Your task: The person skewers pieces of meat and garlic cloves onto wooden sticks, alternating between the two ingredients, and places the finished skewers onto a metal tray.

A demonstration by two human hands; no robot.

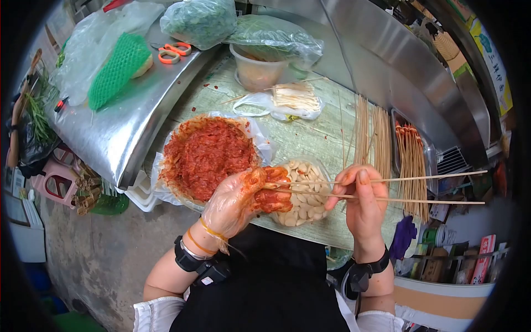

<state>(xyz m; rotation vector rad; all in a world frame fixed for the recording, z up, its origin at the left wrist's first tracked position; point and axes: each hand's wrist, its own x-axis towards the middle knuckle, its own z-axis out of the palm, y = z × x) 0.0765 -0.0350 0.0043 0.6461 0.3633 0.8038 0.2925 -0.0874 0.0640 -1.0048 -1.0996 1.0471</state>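
In a clear plastic glove, my left hand [228, 206] is closed around pieces of red marinated meat [278, 202]. Two long bamboo skewers [437, 202] run from the meat to the right, their near ends in it. Bare fingers of my right hand [365, 202] pinch both skewers partway along. Left of the meat is a lined bowl of red marinated meat [210, 157], close to my gloved hand. Pale garlic cloves [301, 207] fill a container directly beneath the skewers and meat.
Loose bamboo skewers [371, 130] lie at the right, beside a metal tray [428, 149] with loaded skewers [409, 144]. Behind are a bundle of short sticks [296, 97] and a plastic tub [257, 72]. Orange-handled scissors [175, 52] rest on the steel counter [130, 133].
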